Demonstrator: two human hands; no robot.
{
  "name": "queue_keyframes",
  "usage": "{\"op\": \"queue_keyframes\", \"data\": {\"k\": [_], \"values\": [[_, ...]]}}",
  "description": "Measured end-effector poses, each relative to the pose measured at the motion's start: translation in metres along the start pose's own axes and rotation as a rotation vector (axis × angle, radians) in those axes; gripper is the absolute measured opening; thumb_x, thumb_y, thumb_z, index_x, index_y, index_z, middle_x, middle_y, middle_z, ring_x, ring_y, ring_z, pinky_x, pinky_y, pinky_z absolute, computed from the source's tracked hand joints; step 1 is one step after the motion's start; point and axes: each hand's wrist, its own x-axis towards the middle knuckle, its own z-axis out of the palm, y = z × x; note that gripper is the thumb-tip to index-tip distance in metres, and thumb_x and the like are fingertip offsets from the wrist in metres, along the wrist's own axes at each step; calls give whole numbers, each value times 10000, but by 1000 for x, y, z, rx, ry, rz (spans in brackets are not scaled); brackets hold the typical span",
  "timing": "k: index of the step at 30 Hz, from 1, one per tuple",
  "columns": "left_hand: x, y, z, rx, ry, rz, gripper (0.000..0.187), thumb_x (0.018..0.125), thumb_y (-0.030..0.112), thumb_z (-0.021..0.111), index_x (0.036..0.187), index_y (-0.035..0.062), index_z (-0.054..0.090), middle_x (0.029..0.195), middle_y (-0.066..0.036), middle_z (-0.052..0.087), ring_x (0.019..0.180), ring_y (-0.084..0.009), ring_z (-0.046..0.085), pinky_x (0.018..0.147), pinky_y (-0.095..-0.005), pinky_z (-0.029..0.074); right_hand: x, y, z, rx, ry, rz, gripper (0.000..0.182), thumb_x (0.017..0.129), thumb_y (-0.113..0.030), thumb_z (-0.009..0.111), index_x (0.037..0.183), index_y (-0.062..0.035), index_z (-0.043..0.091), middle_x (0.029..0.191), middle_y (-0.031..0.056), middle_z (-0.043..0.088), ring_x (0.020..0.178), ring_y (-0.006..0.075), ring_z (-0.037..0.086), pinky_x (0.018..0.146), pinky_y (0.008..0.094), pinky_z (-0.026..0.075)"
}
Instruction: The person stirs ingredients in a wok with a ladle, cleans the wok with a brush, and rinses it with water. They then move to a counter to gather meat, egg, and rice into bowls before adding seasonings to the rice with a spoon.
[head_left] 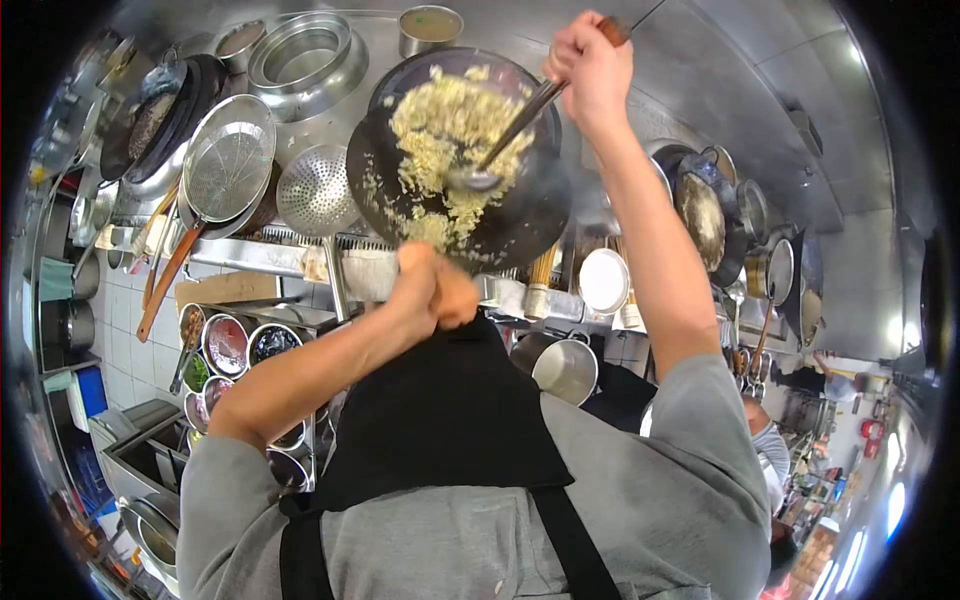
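A black wok [530, 210] sits tilted on the stove in the head view, holding pale yellow, crumbly food that looks like fried rice with egg [450, 115]. Steam or motion blurs part of it. My left hand [432, 285] is closed at the wok's near edge, where its handle would be; the fingers are smeared and the handle itself is hidden. Raised at the upper right, my right hand [592, 75] wraps round the wooden-ended handle of a metal ladle [520, 122]. The ladle's bowl rests within the wok, among the food.
Left of the wok lie a perforated skimmer [317, 190] and a wire strainer [230, 158]. Metal pots [430, 30] stand behind. Bowls of ingredients [225, 343] are at the lower left. A white bowl [604, 281] sits right of the wok. Another person [768, 445] is at far right.
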Motion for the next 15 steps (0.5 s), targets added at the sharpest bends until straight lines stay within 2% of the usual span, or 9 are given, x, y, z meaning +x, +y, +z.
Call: {"op": "queue_keyframes", "data": {"k": [1,2,3,5,8,10,13,14,15], "values": [[7,26,-1,-100,-484,-35,172,877,170,406,726,94,437,615,-77,479,466,-224,444,408,-383,284,4,-8,14,-33,47,-9,231,829,-71,517,644,-87,380,511,-3,338,406,99,307,393,279,286],[30,37,0,-27,-224,126,184,874,192,416,735,82,465,568,-74,451,412,-238,400,394,-388,283,5,-9,29,-68,96,-19,242,843,-154,533,648,-94,403,496,-5,352,368,99,333,348,270,300],[56,40,-8,9,-59,186,186,863,209,434,732,80,459,566,-74,449,392,-238,385,379,-392,271,11,-1,37,32,42,-77,166,779,-31,518,660,-86,417,511,-8,378,375,93,358,346,262,308],[92,27,-49,255,185,247,221,843,272,499,768,67,468,613,-80,482,420,-248,440,371,-390,294,29,29,36,-66,102,-156,153,784,-27,523,673,-79,431,519,-1,405,381,90,369,351,254,306],[140,1,-104,163,358,85,170,836,251,539,898,93,528,702,-99,522,474,-278,500,379,-412,322,23,-5,35,65,-50,-204,134,789,-40,530,694,-83,447,531,-8,422,380,93,370,353,257,308],[107,-7,-83,40,534,38,132,842,238,528,860,109,508,710,-97,506,491,-265,488,377,-420,303,-10,-31,26,64,-109,-292,221,811,-6,471,635,-83,362,509,-2,297,427,99,252,428,294,258],[91,1,-76,-88,228,200,145,875,185,463,768,88,479,646,-66,471,489,-239,464,396,-418,311,-41,-26,-18,267,-149,-262,157,778,32,471,645,-41,430,511,20,359,415,123,341,398,297,324],[90,9,-72,-43,-48,230,169,879,175,446,737,86,466,616,-54,456,485,-221,460,399,-402,319,-48,-32,-17,193,-35,-293,148,797,-11,450,656,-49,425,508,9,328,410,118,295,392,301,301],[112,19,-75,-24,-43,258,148,877,176,448,766,83,478,640,-61,477,501,-225,484,393,-404,326,-56,-44,-11,117,81,-317,150,816,-55,429,667,-58,421,504,-2,297,404,113,250,386,304,278]]}}
